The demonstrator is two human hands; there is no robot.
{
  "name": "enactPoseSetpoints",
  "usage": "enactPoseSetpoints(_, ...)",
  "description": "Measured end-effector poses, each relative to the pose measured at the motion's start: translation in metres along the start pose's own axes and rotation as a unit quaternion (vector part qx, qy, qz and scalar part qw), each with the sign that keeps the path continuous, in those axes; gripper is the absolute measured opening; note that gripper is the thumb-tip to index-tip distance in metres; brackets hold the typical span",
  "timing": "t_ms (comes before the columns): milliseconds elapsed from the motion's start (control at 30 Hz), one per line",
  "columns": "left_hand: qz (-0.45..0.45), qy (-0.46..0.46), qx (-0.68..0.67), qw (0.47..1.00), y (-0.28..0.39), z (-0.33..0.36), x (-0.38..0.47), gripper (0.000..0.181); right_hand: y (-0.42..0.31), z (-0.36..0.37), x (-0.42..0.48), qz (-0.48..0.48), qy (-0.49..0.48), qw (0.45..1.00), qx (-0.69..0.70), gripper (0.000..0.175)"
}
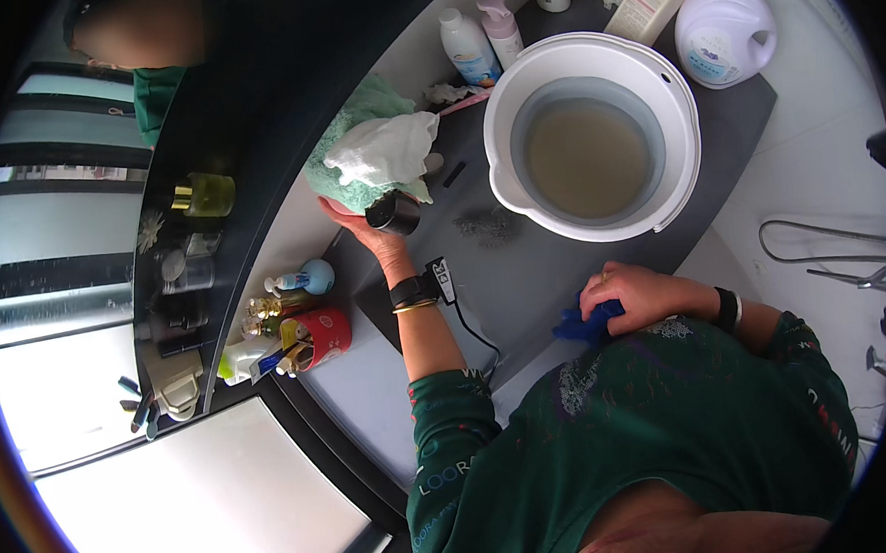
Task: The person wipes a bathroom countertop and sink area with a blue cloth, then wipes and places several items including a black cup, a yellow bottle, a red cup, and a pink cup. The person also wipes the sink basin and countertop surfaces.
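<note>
My left hand [369, 231] reaches to the far left of the grey counter [480, 274]. It holds a tilted black cylindrical container [394, 213], which hides part of the fingers. Right behind the container lies a light green towel [360, 119], with a crumpled white cloth [387, 150] on top. Close to my body, my right hand [617, 297] grips a bunched blue cloth [588, 323] at the counter's front edge. A white bucket [504, 149] of murky brownish water [587, 160] stands ahead of that hand.
A dark speckled patch [491, 227] marks the counter. Beside my left wrist sits a white plug block [441, 280] with a black cord [472, 331]. Bottles [468, 46] and a lilac jug [723, 29] line the back. A red holder [326, 337] stands left, under a mirror [254, 121].
</note>
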State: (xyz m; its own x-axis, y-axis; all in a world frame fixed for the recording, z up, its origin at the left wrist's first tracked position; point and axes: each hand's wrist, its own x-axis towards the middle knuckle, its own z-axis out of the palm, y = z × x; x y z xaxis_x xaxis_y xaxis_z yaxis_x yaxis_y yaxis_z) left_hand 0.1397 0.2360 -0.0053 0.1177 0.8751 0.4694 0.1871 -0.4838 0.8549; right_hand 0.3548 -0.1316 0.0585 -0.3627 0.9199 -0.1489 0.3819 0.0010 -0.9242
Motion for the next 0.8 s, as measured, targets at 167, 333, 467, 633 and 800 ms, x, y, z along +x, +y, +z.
enactPoseSetpoints(167, 0.041, -0.016, 0.002, 0.999, -0.001, -0.009, -0.003, 0.115, 0.011, -0.001, 0.007, 0.023, 0.011, 1.000, 0.018, 0.036)
enactPoseSetpoints(333, 0.028, -0.060, -0.048, 0.997, 0.017, -0.040, -0.009, 0.116, 0.006, -0.003, 0.023, 0.029, -0.014, 0.999, -0.007, 0.036)
enactPoseSetpoints(467, -0.043, -0.134, -0.135, 0.981, 0.025, -0.050, 0.008, 0.079, 0.000, 0.002, 0.059, 0.029, 0.010, 0.998, 0.057, 0.056)
enactPoseSetpoints(633, -0.223, -0.096, -0.237, 0.941, 0.022, -0.047, 0.042, 0.068, -0.012, 0.004, 0.166, 0.088, 0.167, 0.946, 0.264, 0.081)
enactPoseSetpoints(800, -0.261, -0.168, -0.208, 0.928, 0.017, -0.055, 0.059, 0.083, -0.036, -0.010, 0.261, 0.068, 0.266, 0.928, 0.253, 0.061)
